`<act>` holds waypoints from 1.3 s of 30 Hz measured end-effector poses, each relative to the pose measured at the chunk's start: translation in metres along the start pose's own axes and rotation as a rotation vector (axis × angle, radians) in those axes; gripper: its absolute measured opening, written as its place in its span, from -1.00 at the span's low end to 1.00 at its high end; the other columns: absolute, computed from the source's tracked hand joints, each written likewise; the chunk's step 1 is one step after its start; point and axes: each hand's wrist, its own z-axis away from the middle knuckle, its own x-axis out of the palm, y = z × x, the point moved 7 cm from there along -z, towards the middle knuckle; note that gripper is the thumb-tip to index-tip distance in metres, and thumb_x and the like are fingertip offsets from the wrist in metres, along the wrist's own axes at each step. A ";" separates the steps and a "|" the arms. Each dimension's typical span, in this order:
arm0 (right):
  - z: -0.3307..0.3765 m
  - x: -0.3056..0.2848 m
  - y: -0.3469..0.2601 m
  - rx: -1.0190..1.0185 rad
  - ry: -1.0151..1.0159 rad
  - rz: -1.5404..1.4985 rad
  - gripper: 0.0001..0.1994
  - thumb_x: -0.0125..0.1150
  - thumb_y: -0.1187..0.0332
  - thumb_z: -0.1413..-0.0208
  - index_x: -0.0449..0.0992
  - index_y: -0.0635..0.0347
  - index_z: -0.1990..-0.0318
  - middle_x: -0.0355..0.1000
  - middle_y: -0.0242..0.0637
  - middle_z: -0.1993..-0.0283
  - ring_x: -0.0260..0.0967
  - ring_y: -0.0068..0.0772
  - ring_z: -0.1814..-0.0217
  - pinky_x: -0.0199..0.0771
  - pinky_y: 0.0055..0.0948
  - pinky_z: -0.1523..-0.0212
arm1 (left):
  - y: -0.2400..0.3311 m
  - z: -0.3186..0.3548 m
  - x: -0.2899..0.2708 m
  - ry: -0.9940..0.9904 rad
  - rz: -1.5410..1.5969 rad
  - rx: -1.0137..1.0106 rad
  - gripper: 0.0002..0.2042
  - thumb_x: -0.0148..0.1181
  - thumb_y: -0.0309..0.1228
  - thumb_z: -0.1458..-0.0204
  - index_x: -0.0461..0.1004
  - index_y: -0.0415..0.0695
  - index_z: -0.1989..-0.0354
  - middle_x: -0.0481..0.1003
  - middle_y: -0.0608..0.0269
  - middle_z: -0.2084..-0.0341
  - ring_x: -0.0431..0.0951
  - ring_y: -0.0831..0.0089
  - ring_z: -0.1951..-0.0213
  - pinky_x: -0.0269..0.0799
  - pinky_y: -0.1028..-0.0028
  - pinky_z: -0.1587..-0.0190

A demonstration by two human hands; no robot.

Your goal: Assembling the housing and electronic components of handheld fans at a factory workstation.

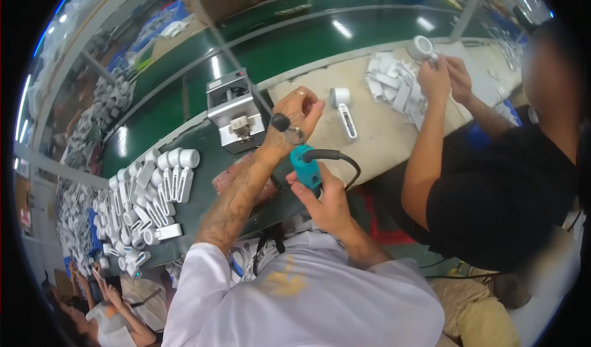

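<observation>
My right hand (329, 202) is wrapped round a teal corded power tool (301, 165), with a black cable curving out of its upper end. By the tool's top are a metal fitting and a dark round knob (281, 122), which cover part of my left wrist. Ahead of the tool, my left hand (298, 108) hovers with loosely bent fingers, its thumb apart from them; nothing shows in it. To its right, a white handheld fan (343, 113) with a round head and slotted handle lies on the beige board (381, 144), apart from my hand.
A grey metal machine (235, 110) stands left of my left hand. Many white fan bodies (151, 199) crowd the bench at left. At right, a co-worker's hands (443, 76) hold a round-headed white piece beside piled white parts (394, 82). A green conveyor (289, 36) runs behind.
</observation>
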 end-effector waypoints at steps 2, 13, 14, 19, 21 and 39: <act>0.012 -0.015 -0.004 -0.013 0.067 0.028 -0.75 0.30 0.36 -0.29 0.54 0.28 -0.04 0.65 -0.22 0.14 0.61 -0.40 0.11 0.58 -0.34 0.01 | -0.005 -0.018 0.064 -0.112 -0.107 0.086 -0.69 0.34 -0.15 -0.15 0.54 -0.19 0.28 0.59 -0.03 0.42 0.62 -0.03 0.35 0.52 0.09 0.24; 0.058 -0.018 -0.024 0.004 0.076 0.035 -0.45 0.28 0.29 -0.27 0.34 0.30 -0.36 0.49 0.11 -0.21 0.47 0.13 -0.25 0.43 -0.16 -0.29 | -0.088 -0.003 0.146 -0.341 -0.420 -0.233 -0.52 0.26 0.01 -0.06 0.57 -0.27 0.20 0.63 -0.21 0.28 0.62 -0.14 0.16 0.49 0.06 -0.01; 0.060 -0.023 -0.026 -0.007 0.100 0.044 -0.46 0.27 0.28 -0.28 0.34 0.30 -0.34 0.50 0.10 -0.19 0.48 0.12 -0.23 0.45 -0.16 -0.26 | -0.089 -0.004 0.149 -0.348 -0.421 -0.227 -0.52 0.26 0.01 -0.06 0.57 -0.27 0.20 0.63 -0.21 0.28 0.62 -0.14 0.16 0.49 0.06 -0.01; 0.056 -0.031 -0.027 -0.019 0.128 0.067 -0.46 0.28 0.28 -0.28 0.34 0.34 -0.33 0.51 0.13 -0.16 0.50 0.12 -0.20 0.47 -0.17 -0.23 | -0.079 -0.003 0.132 -0.263 -0.260 -0.176 -0.56 0.19 -0.05 -0.08 0.57 -0.26 0.19 0.62 -0.17 0.25 0.60 -0.16 0.14 0.48 0.03 0.03; 0.050 -0.032 -0.024 -0.025 0.121 0.084 -0.44 0.28 0.29 -0.27 0.32 0.37 -0.35 0.51 0.14 -0.14 0.50 0.13 -0.19 0.47 -0.17 -0.21 | -0.080 0.000 0.120 -0.249 -0.207 -0.186 -0.58 0.19 -0.07 -0.10 0.56 -0.26 0.20 0.62 -0.17 0.26 0.60 -0.17 0.16 0.47 0.04 0.06; 0.022 -0.016 0.010 -0.140 0.177 0.078 -0.54 0.33 0.31 -0.23 0.43 0.43 -0.18 0.53 0.10 -0.01 0.54 0.09 -0.04 0.50 -0.17 -0.12 | -0.018 0.121 -0.016 -0.309 -0.086 0.138 -0.63 0.21 -0.26 -0.21 0.49 -0.30 -0.06 0.53 -0.11 0.12 0.58 0.01 0.12 0.47 0.20 -0.02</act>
